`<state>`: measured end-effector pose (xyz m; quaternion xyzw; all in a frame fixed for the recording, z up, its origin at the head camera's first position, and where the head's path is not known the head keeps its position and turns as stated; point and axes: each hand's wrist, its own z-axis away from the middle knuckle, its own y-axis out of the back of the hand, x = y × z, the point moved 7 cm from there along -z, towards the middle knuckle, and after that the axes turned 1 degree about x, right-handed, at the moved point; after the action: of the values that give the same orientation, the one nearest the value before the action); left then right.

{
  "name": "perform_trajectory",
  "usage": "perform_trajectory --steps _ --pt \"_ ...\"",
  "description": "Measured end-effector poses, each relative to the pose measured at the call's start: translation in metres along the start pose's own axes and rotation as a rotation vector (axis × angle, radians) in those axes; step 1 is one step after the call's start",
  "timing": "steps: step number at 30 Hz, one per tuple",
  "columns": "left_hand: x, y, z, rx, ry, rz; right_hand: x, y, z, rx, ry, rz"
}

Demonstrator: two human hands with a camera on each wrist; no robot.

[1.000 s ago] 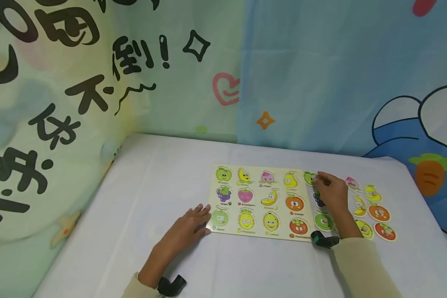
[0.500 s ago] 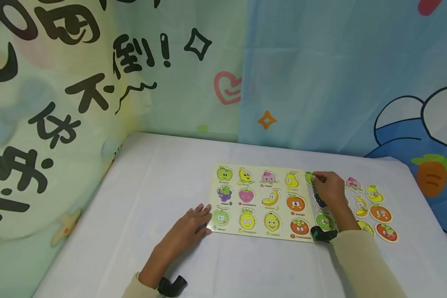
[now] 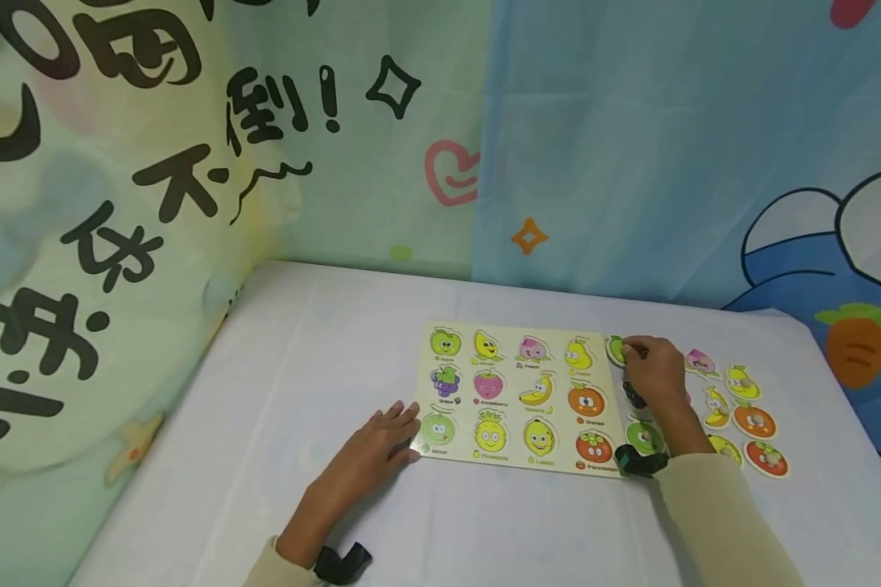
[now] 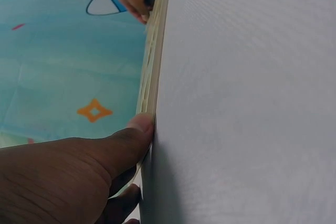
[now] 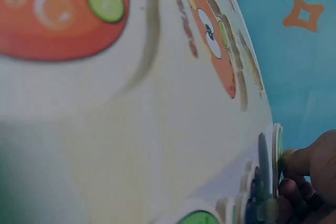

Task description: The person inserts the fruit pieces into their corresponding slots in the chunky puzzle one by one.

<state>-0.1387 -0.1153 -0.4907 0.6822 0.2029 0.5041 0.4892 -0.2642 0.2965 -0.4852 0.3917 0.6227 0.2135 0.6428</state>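
Note:
A flat fruit puzzle board (image 3: 464, 352) lies on the white table, with rows of smiling fruit pictures. My left hand (image 3: 382, 439) rests at its left edge, fingers stretched out; the left wrist view has the thumb (image 4: 137, 129) against that edge. Beyond the board's upper right corner, my right hand (image 3: 657, 377) pinches a round green fruit piece (image 3: 615, 350). Seen edge-on in the right wrist view, this piece (image 5: 277, 156) has a dark shadow beside it. A grape piece (image 3: 631, 396) and a green melon-like piece (image 3: 644, 438) lie close to that hand, which partly covers others.
Further right lie loose pieces: a peach (image 3: 701, 364), a pear (image 3: 743, 381), a banana (image 3: 717, 407), an orange (image 3: 754, 421), a persimmon (image 3: 767, 459) and a partly hidden yellow piece (image 3: 725, 448). Printed cloth backdrops (image 3: 595, 163) stand behind the table and along its left side.
The green piece has turned slightly in my right fingers, staying near the board's upper right corner. My left hand keeps its place at the left edge. The head view has shifted a little.

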Motion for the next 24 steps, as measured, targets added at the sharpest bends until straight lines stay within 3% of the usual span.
perform_trajectory --steps 10,18,24 --pt "-0.001 0.0 0.0 0.009 0.001 -0.001 -0.022 0.001 0.004 0.054 0.069 -0.073" --pt "0.0 -0.001 -0.001 0.013 -0.006 -0.001 -0.039 -0.012 0.004 0.016 0.032 -0.139" --pt "0.0 -0.002 0.0 0.012 -0.002 0.006 -0.056 -0.026 0.005 -0.012 0.052 -0.195"
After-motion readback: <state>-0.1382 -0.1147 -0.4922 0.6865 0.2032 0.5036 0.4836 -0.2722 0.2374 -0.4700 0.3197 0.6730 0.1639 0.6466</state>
